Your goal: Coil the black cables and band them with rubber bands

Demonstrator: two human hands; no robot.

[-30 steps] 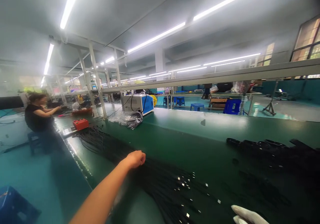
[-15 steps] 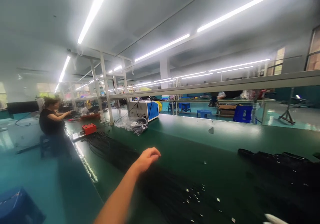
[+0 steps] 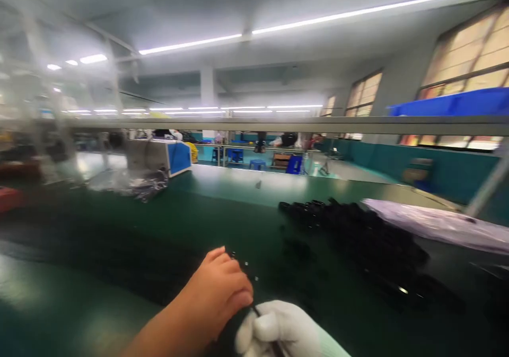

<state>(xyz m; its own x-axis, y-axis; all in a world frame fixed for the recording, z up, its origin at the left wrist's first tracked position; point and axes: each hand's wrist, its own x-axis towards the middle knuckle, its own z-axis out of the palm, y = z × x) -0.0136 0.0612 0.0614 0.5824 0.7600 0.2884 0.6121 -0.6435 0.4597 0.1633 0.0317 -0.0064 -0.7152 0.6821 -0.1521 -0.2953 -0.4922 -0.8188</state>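
Note:
My bare left hand (image 3: pixel 225 288) is low in the middle of the head view, its fingers curled and closed together. Close beside it, my right hand (image 3: pixel 280 329), in a white glove, is closed with thumb and fingers pinched. A thin black cable (image 3: pixel 256 310) runs from the gloved fingers to the left fingertips; most of it is hidden by the hands. Beneath and left of them, dark cables (image 3: pixel 131 261) lie blurred across the green tabletop (image 3: pixel 222 216). Small bright ends (image 3: pixel 246 264) show just past the left fingers.
To the right lies a heap of black cables (image 3: pixel 358 235), with a clear plastic bag (image 3: pixel 437 224) behind it. A blue and white machine (image 3: pixel 178 158) and crumpled plastic (image 3: pixel 149 184) stand back left. A shelf beam (image 3: pixel 254 125) crosses above the table.
The view has swung to the right. My left hand has come back from reaching over the cables and met my gloved right hand, which has come further into view. Its fingers are now closed.

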